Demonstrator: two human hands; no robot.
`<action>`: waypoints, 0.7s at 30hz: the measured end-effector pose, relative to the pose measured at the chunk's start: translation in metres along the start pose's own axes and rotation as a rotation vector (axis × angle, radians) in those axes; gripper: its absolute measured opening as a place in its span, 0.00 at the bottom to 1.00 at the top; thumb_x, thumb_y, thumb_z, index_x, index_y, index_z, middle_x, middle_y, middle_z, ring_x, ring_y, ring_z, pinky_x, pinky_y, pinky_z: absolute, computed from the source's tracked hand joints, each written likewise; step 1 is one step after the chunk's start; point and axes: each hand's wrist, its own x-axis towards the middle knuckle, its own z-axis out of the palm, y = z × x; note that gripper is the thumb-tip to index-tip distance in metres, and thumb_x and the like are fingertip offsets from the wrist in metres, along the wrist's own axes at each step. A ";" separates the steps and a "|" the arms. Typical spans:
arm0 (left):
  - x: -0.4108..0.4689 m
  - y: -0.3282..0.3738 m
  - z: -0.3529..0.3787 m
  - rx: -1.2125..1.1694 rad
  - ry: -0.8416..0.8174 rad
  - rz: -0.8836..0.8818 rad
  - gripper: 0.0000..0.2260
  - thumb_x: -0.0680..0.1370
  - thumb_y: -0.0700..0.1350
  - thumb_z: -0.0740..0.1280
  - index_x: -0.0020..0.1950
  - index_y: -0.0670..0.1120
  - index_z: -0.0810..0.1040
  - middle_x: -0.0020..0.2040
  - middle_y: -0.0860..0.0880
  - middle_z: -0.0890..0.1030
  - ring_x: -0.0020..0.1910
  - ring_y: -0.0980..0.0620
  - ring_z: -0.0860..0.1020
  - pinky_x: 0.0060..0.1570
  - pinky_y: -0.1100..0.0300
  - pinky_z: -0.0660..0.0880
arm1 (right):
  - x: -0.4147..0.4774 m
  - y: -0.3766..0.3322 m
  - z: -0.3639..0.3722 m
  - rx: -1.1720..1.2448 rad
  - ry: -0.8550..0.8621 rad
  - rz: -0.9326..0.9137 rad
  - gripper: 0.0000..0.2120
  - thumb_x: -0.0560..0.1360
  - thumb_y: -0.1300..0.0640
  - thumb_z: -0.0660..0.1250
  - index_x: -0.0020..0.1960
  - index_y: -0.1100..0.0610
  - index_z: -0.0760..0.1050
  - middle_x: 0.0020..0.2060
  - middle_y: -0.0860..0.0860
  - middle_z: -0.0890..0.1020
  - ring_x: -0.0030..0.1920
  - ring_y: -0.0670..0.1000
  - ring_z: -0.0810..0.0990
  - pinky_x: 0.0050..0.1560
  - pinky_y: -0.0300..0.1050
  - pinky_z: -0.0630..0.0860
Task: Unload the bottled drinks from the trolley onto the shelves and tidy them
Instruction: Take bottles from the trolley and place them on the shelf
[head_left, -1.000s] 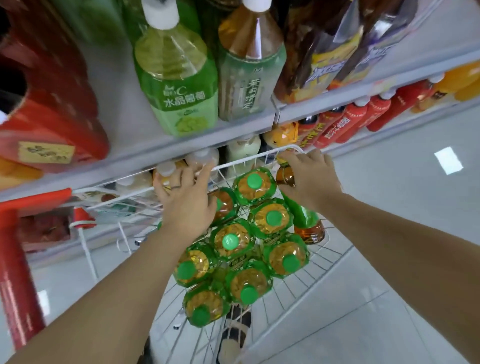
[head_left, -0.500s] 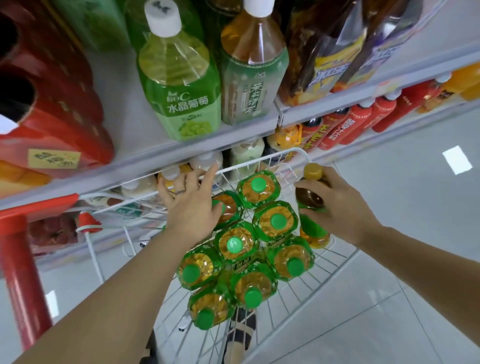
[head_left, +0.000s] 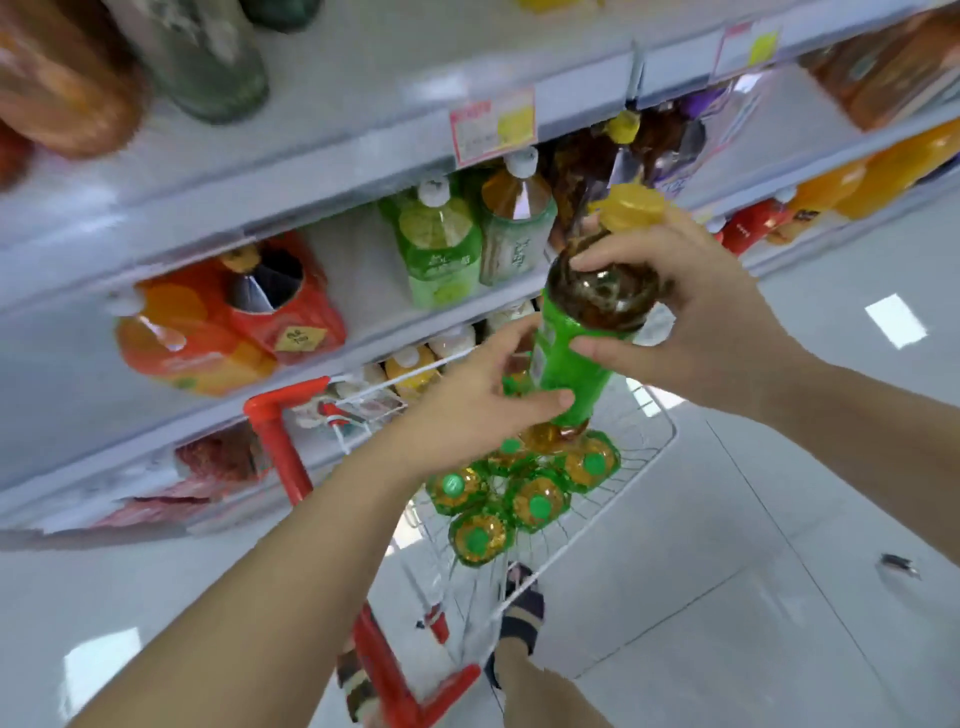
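Note:
A tea bottle (head_left: 576, 353) with a yellow cap and a green label hangs in the air above the trolley, in front of the shelves. My right hand (head_left: 691, 317) grips its shoulder and upper label. My left hand (head_left: 478, 400) holds its lower part, thumb on the label. Below it, several green-capped bottles (head_left: 519, 499) stand packed together in the white wire trolley basket (head_left: 644, 457).
Grey shelves (head_left: 322, 176) hold large green, brown and orange bottles and red multipacks. A pink price tag (head_left: 491, 127) hangs on the upper shelf edge. The trolley's red frame (head_left: 280, 436) stands at the left. My sandalled foot (head_left: 522, 608) is on the white tiled floor.
My right hand has lifted the yellow-capped bottle out of the trolley and up. My left hand left the trolley bottles and took hold of its lower part. The view has tilted upward.

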 end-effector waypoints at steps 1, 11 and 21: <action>-0.017 0.013 -0.010 -0.065 0.013 0.008 0.25 0.72 0.41 0.72 0.67 0.51 0.69 0.59 0.54 0.78 0.60 0.57 0.75 0.59 0.62 0.73 | 0.009 -0.024 0.000 0.024 -0.007 -0.029 0.22 0.65 0.53 0.74 0.57 0.49 0.73 0.53 0.52 0.74 0.56 0.47 0.73 0.59 0.38 0.69; -0.222 0.074 -0.142 -0.174 0.251 0.074 0.23 0.67 0.35 0.70 0.61 0.45 0.72 0.52 0.55 0.82 0.53 0.59 0.78 0.51 0.66 0.75 | 0.081 -0.241 0.079 0.368 -0.203 -0.174 0.23 0.64 0.60 0.73 0.57 0.47 0.72 0.57 0.54 0.75 0.60 0.53 0.75 0.61 0.53 0.72; -0.282 0.078 -0.240 -0.021 1.106 0.215 0.29 0.67 0.38 0.76 0.61 0.49 0.66 0.50 0.58 0.76 0.45 0.73 0.75 0.44 0.76 0.71 | 0.140 -0.275 0.176 0.041 -0.139 0.048 0.22 0.73 0.56 0.70 0.65 0.52 0.71 0.65 0.51 0.73 0.66 0.49 0.70 0.69 0.44 0.64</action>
